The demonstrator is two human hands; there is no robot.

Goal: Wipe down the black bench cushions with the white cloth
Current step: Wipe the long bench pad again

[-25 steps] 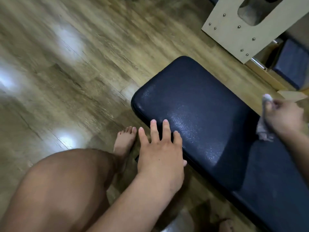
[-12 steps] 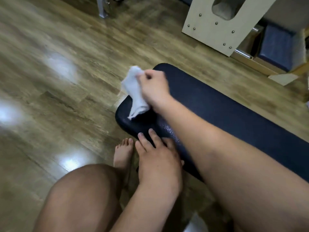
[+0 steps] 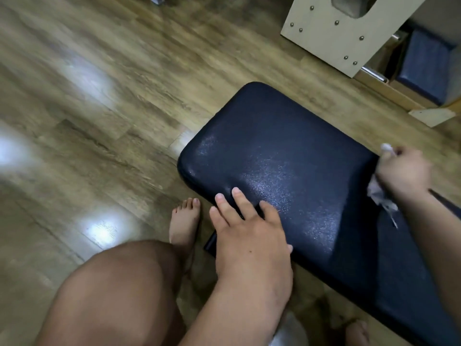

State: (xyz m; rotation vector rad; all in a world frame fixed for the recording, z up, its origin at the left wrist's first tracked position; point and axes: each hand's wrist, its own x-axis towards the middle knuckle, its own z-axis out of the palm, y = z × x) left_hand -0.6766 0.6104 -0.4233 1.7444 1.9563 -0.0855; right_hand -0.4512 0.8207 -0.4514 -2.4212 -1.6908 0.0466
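The black bench cushion [image 3: 287, 151] runs from the middle of the view down to the lower right, its surface shiny with a damp sheen. My left hand [image 3: 249, 236] rests flat on the cushion's near edge, fingers spread and straight. My right hand [image 3: 401, 173] is at the far right over the cushion's far edge, gripping the crumpled white cloth [image 3: 379, 196], which hangs below the fist and pokes out above it.
The wooden floor [image 3: 99, 108] stretches to the left. A pale wooden box with studs [image 3: 331, 38] stands at the top right beside a dark padded block [image 3: 424, 68]. My bare knee [image 3: 112, 295] and foot [image 3: 184, 221] are next to the cushion's near corner.
My right hand has swept the cloth from the cushion's left end back across to the right side. My left hand has stayed on the near edge.
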